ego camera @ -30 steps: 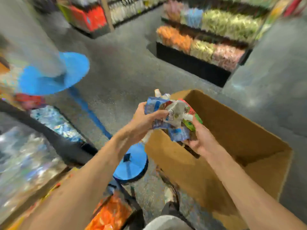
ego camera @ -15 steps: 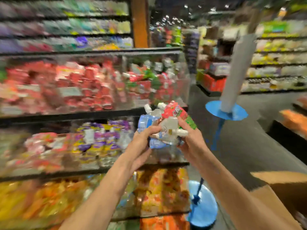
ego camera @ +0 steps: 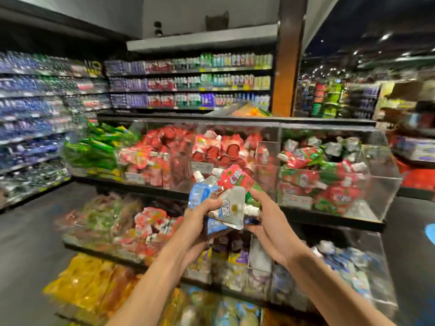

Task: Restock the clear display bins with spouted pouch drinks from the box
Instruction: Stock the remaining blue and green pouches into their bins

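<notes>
— So, what differs from a second ago?
— Back then both hands were over the open cardboard box, with bare floor behind; the box is out of view now, and the camera faces the clear display bins [ego camera: 379, 182] squarely; half a second ago those bins were a blur off to the left.
— And the drinks?
— The same bundle of spouted pouches [ego camera: 227, 198] is still between the hands; it hangs in the air in front of the top tier of bins, touching none of them; a red pouch [ego camera: 235, 178] lies on top, a blue pouch [ego camera: 201, 191] at the left, a clear pouch [ego camera: 231, 208] in front with its white cap pointing right.
— How do the hands lie?
— The left hand [ego camera: 201, 214] is curled round the bundle's left side; the right hand [ego camera: 267, 220] grips the right side, one finger over the green edge, the thumb low near the cap; both forearms rise from the lower edge and meet at the bundle.
— Behind them?
— The right-hand bin holds red-and-green pouches [ego camera: 306, 180]; a lower bin holds pale blue pouches [ego camera: 348, 262]; wall shelves of bottles [ego camera: 188, 85] stand further back, blurred.
</notes>
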The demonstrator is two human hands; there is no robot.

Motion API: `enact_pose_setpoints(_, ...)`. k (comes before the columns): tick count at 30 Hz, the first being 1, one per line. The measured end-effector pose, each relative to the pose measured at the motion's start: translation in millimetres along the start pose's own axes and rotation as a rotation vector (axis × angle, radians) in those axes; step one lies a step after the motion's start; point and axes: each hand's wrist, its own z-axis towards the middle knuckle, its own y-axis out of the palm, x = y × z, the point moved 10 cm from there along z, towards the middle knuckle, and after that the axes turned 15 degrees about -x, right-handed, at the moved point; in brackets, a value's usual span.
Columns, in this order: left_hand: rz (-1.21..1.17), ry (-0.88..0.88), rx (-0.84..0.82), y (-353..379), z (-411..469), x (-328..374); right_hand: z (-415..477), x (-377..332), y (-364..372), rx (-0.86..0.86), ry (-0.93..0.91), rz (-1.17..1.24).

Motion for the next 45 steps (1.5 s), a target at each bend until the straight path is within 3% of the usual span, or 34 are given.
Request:
enact_pose_setpoints(4, 0.041, -0.036, 0.010, -8.2, 31.5, 3.4, 25.9, -23.7, -11.6, -0.064, 0.014, -0.170)
enact_pose_setpoints(10, 0.101, -0.069, -0.045, 3.6, 86.0, 7.4, 41.7, -63.1, -61.4, 0.030, 0.103, -0.392)
enact_pose_setpoints(17, 0.139, -0.077, -0.191, 38.9, 141.7, 6.8, 23.0, -95.0, -105.1, 0.235, -0.021, -0.260)
enact_pose_setpoints(21, 0.114, -0.043, -0.293, 67.1, 156.5, 7.9, -2.1, -123.0, -136.9, 0.431, -0.138, -0.347)
enact_pose_setpoints(26, 0.119, -0.052, -0.341, 97.8, 165.6, 6.9, -49.7, -198.2, -178.7, 0.638, -0.242, -0.763)
enact_pose_setpoints(31, 0.171, -0.011, -0.296, 119.5, 176.7, 8.2, -48.6, -228.5, -238.5, 0.768, 0.055, -1.305)
enact_pose_setpoints(37, 0.185, 0.029, -0.255, 141.0, 189.2, 13.4, -7.0, -224.3, -255.2, 0.593, 0.174, -1.519)
enact_pose_setpoints(41, 0.189, 0.074, -0.180, 135.5, 199.0, 20.0, 11.3, -237.2, -253.2, 0.604, 0.023, -1.530)
enact_pose_setpoints(45, 0.168, 0.093, -0.108, 115.0, 211.9, 29.8, 28.4, -247.4, -225.1, 0.553, -0.182, -1.763)
